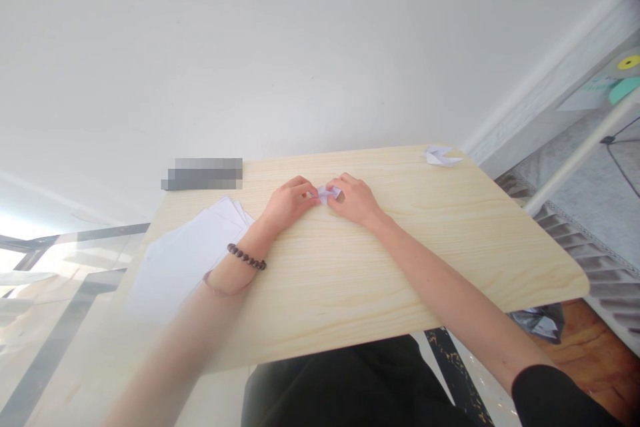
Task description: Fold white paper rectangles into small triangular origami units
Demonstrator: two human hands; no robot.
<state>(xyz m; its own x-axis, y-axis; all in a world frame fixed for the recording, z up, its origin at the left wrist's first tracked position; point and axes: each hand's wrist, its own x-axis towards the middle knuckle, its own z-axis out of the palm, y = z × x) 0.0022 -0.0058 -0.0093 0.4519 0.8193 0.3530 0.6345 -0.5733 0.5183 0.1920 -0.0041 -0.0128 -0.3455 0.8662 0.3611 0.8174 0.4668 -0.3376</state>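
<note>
A small piece of folded white paper (327, 195) is pinched between my two hands, over the middle of the table. My left hand (291, 203) grips its left end between thumb and fingers. From the other side, my right hand (354, 199) has closed its thumb and fingertips on the right end. The fingers partly cover the paper, so its full shape cannot be made out. A dark beaded bracelet (247, 257) circles my left wrist.
Several white paper sheets (185, 260) lie fanned on the left of the wooden table (380, 300). A folded paper piece (441, 156) sits at the far right corner. A pixelated grey block (204, 174) covers something at the back left. The wall (300, 47) stands right behind the table.
</note>
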